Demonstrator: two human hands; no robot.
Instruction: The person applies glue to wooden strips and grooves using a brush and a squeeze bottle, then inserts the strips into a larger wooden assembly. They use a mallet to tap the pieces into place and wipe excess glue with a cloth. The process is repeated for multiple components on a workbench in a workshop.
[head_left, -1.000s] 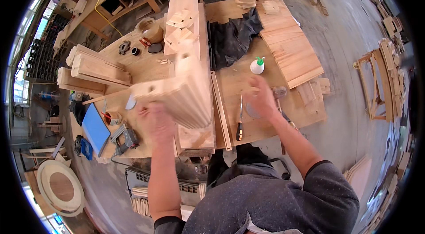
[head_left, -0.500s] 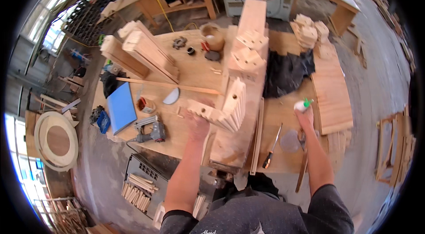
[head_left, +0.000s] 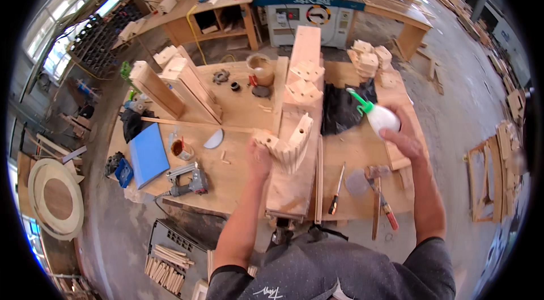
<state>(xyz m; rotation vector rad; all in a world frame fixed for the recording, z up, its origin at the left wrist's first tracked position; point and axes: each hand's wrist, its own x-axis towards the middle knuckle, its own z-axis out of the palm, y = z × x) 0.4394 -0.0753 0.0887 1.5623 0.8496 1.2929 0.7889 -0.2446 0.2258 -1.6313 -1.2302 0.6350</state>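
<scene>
Left hand (head_left: 258, 158) gripping curved pale-wood slatted block (head_left: 285, 142), tilting it up so its end faces stay exposed. Right hand (head_left: 403, 135) closing around white glue bottle with green nozzle (head_left: 375, 114), nozzle pointing left toward block. Long pale-wood plank (head_left: 294, 186) lying under block, between both hands.

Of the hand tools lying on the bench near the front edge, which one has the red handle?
The hammer, lying below the right hand, has the red grip. The chisel left of it has a dark handle with an orange tip.
</scene>
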